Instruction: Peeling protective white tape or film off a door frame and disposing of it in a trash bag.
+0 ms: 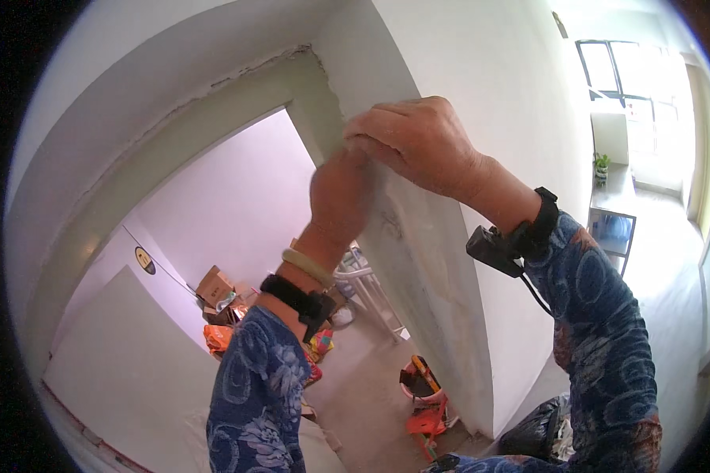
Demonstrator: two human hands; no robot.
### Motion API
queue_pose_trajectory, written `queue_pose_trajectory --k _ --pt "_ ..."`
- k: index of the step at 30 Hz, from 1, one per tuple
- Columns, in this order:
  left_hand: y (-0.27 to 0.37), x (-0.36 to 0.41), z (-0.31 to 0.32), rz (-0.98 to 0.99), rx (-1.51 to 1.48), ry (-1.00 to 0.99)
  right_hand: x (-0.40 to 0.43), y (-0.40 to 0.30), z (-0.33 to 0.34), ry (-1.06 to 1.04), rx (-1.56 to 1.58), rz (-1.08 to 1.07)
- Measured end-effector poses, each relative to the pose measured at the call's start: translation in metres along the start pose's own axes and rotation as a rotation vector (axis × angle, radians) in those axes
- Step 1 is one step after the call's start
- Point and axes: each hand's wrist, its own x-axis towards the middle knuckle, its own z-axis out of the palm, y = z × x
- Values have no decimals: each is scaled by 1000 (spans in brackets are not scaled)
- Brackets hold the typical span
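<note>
My two hands are raised together in front of the door reveal (426, 272), a patchy grey wall face beside the doorway. My left hand (343, 192) is blurred and curled, with its fingers hidden. Just above it and to the right, my right hand (420, 142) bends its fingers down toward the left one, and the two seem to meet. Whatever may lie between the fingers cannot be seen. A pale bangle (307, 267) and a black strapped device (296, 301) circle my left wrist; another black device (497, 248) is on the right.
Through the doorway, cardboard boxes (216, 287) and an orange bag (218, 338) lie near a white metal rail (373, 290). A pink bucket (423, 387) with tools stands by a red stool-like object (429, 423). A black plastic bag (535, 428) sits below my right arm.
</note>
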Motion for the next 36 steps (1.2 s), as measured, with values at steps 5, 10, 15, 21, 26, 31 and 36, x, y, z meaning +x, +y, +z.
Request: queue_pose_trajectory --k 5,10,15,21,26,31,36 --pt "2 -27 13 -57 -51 44 -18 -13 0 88 207 51" --pt "13 -35 9 10 -47 70 -69 -48 -12 -91 298 314" --pt "25 -45 -11 -85 -142 51 -116 -82 -1 -161 454 628" --pt "67 -53 -41 82 -428 9 -134 -99 39 -57 495 916" --pt "76 -63 -47 98 -604 -9 -140 -99 50 301 760 934" --pt "28 -46 -49 -226 -343 -108 -138 -100 32 13 619 815" --pt "-18 -22 -34 -126 -25 -144 -157 -101 20 192 306 458"
